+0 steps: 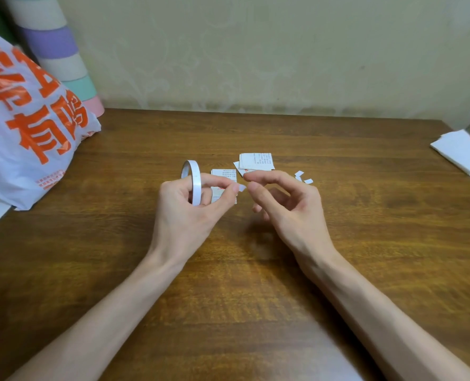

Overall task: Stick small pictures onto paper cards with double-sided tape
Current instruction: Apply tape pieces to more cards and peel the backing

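Note:
My left hand holds a thin white ring of double-sided tape upright, with the ring hung over my fingers, and pinches a small white tape piece between thumb and forefinger. My right hand hovers just right of that piece with thumb and forefinger curled and slightly apart, holding nothing. A small card with red print lies on the table behind my left fingers, partly hidden. A small stack of similar cards lies further back.
Several small white paper scraps lie right of my right hand. A white plastic bag with orange print fills the left side, with a pastel striped roll behind it. Folded white tissue lies at the right edge of the wooden table.

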{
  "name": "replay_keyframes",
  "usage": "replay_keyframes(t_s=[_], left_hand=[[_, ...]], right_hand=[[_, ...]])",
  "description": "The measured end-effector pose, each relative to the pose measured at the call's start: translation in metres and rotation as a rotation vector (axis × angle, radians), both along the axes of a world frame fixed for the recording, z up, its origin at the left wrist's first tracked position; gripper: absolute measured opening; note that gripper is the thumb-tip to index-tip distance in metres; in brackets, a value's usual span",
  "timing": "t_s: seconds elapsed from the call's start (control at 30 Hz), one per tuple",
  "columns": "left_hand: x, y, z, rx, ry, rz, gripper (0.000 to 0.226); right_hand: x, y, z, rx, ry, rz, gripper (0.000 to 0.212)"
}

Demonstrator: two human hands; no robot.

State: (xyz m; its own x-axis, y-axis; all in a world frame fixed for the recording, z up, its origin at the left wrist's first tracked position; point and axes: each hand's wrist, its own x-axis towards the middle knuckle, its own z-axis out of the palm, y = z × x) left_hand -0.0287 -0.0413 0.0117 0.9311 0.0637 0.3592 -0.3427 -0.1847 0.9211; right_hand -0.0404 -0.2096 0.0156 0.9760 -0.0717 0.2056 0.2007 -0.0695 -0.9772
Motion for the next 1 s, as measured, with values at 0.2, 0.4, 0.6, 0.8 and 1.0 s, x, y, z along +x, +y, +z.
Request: replay_keyframes(t_s=[0.2,0.4,0.6,0.8,1.0], left_hand=[[0.0028,0.0015,-0.0025,-0.045,0.086,-0.042,0.012],[-0.0007,-0.0005,-0.0007,-0.108,0.125,-0.101,0.008],[-0.0001,0.0000,-0.0031,-0.088,0.128,-0.105,0.010],[0.0013,-0.0011,-0.0053,-0.057,0.107,-0.093,0.017],[-0.0009,-0.0029,-0.0032,0.022,0.073,-0.100,0.022]], right_hand=[[0.0008,0.0011,-0.0026,-0.062,-0.118,-0.031,0.007],[0.0011,0.0000,-0.0037,-0.171,-0.215,-0.083,0.005],[0.0019,-0.0060,-0.0016,-0.214,-0.296,-0.085,0.009],[0.0025,-0.0039,-0.0050,-0.262,-0.341,-0.072,0.016],[0.0044,-0.0049,-0.0072,-0.301,-0.311,-0.086,0.014]])
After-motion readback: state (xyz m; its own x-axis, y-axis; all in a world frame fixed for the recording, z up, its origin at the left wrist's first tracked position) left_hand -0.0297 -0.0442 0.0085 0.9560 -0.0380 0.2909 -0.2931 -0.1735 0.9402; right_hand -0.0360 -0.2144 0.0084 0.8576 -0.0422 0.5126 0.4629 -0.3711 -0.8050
